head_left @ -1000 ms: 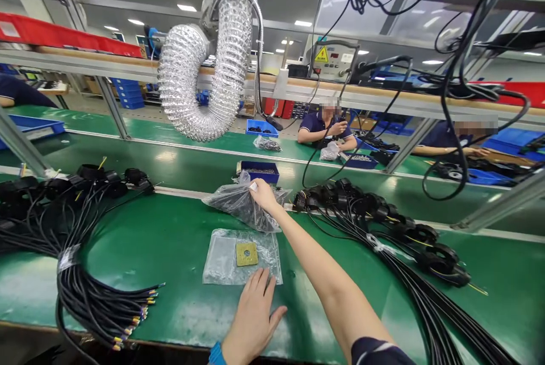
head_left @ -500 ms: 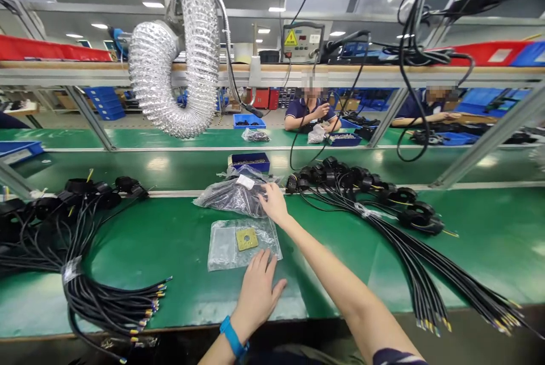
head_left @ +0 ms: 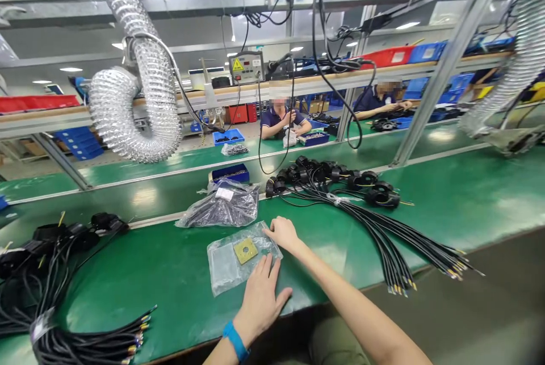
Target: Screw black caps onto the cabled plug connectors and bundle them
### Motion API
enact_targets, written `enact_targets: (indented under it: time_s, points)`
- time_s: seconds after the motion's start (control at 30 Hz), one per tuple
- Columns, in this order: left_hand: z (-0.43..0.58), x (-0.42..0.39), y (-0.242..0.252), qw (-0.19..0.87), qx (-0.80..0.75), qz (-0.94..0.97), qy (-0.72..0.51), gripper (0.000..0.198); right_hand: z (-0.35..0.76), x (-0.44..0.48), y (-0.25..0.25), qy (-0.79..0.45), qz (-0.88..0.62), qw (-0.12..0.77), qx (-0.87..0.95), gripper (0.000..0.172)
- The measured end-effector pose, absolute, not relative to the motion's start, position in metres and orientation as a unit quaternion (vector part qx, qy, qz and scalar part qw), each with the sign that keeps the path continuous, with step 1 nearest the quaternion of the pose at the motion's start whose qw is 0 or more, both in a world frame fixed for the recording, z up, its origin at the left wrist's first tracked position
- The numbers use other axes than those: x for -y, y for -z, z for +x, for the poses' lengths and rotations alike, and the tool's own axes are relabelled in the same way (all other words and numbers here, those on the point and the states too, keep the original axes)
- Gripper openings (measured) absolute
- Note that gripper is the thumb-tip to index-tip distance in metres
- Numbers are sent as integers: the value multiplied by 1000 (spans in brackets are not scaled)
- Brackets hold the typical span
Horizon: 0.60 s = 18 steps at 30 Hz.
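A flat clear plastic bag [head_left: 224, 284] lies on the green bench, with a square yellowish plate [head_left: 246, 251] with a round hole on or inside it; I cannot tell which. My left hand [head_left: 261, 296], wearing a blue wristband, rests flat with its fingers outstretched over the bag's lower right edge. At the upper right corner of that bag, the curled fingers of my right hand [head_left: 283, 234] are closed on the plastic. Just behind lies a fuller plastic bag [head_left: 221, 206] of dark parts with a white label.
Bundled black cables [head_left: 374, 229] with round black housings lie to the right, another cable bundle [head_left: 85, 331] to the left. A blue parts box [head_left: 230, 173] stands behind the bags. A silver duct [head_left: 159, 81] and loose cords hang overhead. Two people sit across the bench.
My right hand has left the fuller bag and come nearer, to the corner of the flat bag. My left hand stays on the flat bag. The camera view has turned right and tilted.
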<state>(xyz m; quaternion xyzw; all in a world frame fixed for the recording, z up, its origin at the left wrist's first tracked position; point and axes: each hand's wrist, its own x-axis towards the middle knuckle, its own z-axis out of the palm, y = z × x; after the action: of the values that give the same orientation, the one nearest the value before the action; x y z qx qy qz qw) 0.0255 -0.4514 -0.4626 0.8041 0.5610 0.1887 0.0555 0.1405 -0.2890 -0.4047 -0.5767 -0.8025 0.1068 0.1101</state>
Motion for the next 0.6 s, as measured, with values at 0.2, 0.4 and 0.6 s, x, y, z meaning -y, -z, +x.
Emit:
enact_targets:
  time_s: [0.2,0.4,0.6]
  points:
    - [57,431,452,83,-540,820,-169,74,162,288,406,-112,-598,88,788,24]
    - [65,432,442,90,-486,843,-210,57,183,259,403,-113,-607,84,782,23]
    - [16,443,436,32,-529,805,-267,40,187,222,406,-120,-602,70,787,24]
